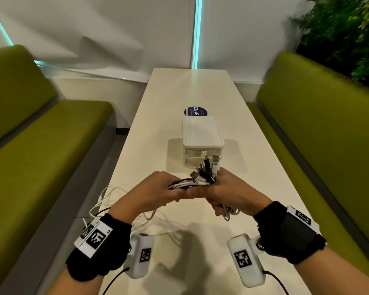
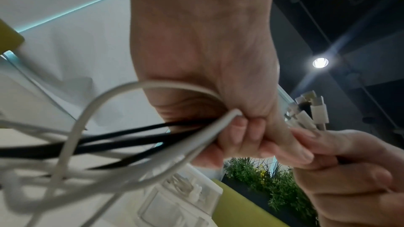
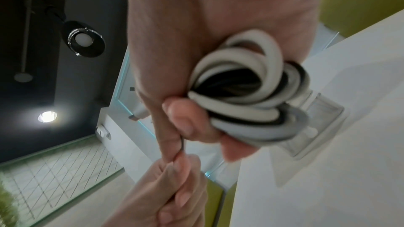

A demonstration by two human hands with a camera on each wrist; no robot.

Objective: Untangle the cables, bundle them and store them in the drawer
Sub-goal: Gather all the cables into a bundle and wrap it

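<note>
Both hands meet above the table (image 1: 158, 128) near edge. Right hand (image 1: 232, 192) fists the coiled cables (image 3: 244, 85), plug ends (image 1: 209, 169) fanning up past its knuckles. Left hand (image 1: 156, 192) touches it from the left, fingers curled round the uncoiled strands, which run leftward and trail loose (image 1: 107, 201) onto the table. Long axis runs left-right between the fists. Drawer unit (image 1: 202, 133) stands just beyond the right hand, drawers look shut. Behind it a blue sticker (image 1: 195, 111), partly hidden, reads "ClayG".

green benches (image 1: 41, 133), plant (image 1: 345, 33), blue sticker (image 1: 195, 111)
</note>
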